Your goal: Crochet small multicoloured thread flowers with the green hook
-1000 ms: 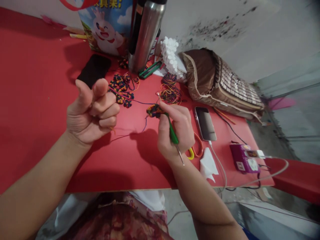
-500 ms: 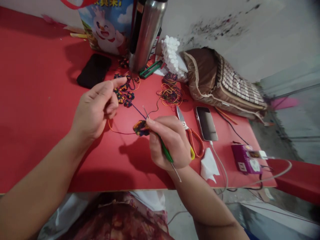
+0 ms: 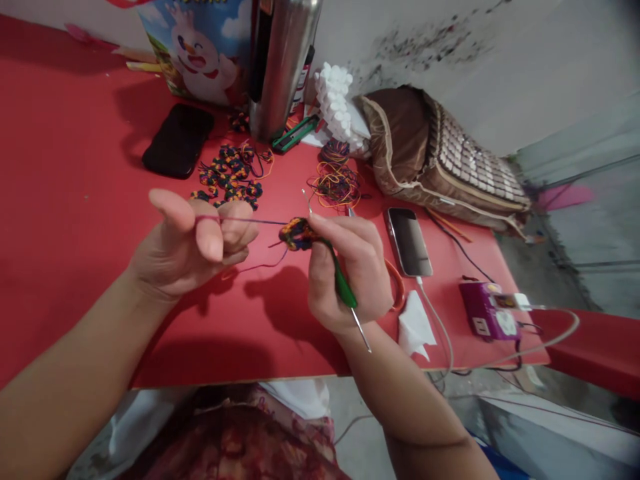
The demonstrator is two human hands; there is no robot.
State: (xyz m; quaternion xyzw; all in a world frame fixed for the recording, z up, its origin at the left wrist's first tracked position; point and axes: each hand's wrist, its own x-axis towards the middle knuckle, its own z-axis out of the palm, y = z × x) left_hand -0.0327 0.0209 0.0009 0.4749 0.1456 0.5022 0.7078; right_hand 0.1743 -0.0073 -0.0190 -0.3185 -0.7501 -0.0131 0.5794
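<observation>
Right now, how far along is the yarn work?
Looks done: the dark-and-orange pieces lying in a cluster, though some may be unfinished. In hand: one small piece and the green-handled hook in the right hand, its strand held taut by the left hand. Left: that piece isn't off its strand, and loose yarn remains unworked. Total needed: can't tell.

Just the one head cam here, worn on the person's head and looking forward and down at both hands (image 3: 193,250) from pretty close over the red table (image 3: 65,267). Edges look kinda dark and soft, so the far right corner's hard to read.
</observation>
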